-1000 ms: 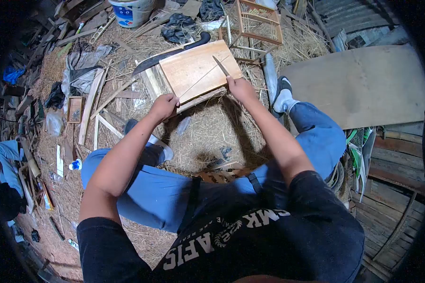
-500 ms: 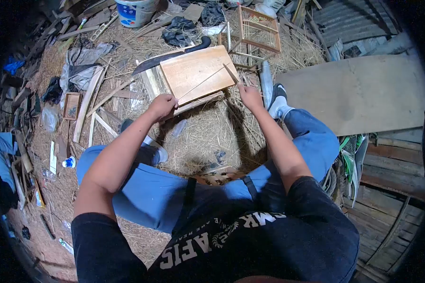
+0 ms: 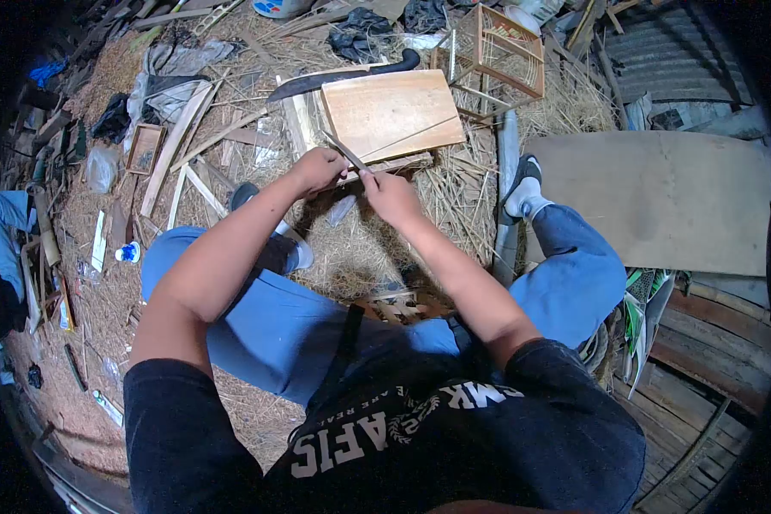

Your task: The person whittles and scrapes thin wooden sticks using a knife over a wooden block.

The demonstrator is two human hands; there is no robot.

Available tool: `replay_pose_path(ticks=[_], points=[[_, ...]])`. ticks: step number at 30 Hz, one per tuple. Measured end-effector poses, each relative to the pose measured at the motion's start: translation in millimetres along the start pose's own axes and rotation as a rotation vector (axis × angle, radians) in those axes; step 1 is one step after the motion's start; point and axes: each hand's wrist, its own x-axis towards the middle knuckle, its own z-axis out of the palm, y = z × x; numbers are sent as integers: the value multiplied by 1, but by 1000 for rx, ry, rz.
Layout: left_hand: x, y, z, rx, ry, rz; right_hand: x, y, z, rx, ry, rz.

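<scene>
My left hand is closed on one end of a thin wooden stick, which slants up to the right over a board. In my right hand is a knife, its blade pointing up and left, crossing the stick close to my left fingers. Contact between blade and stick is too small to make out. Both hands are at the near edge of the pale wooden board. Behind that board lies a large dark blade with a curved black handle.
A small slatted wooden frame stands behind and to the right. A wide flat panel lies at the right. Wood strips, a small wooden tray and a white-and-blue cup-like item are on the straw-strewn floor to the left.
My right hand has moved left with the knife, from the stick's far part to beside my left hand. My left hand keeps the stick's end. The whole view has shifted slightly.
</scene>
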Motion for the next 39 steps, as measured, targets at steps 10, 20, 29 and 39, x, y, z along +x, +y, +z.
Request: replay_pose_path(ticks=[10, 20, 29, 39], points=[[1, -2, 8, 115, 97, 68, 5, -7, -2, -154, 17, -33], [2, -3, 8, 32, 80, 84, 11, -3, -8, -230, -3, -73], [3, -5, 6, -51, -7, -33, 55, 103, -85, -135, 137, 275], [-4, 6, 5, -164, 1, -101, 35, 68, -98, -85, 118, 226]])
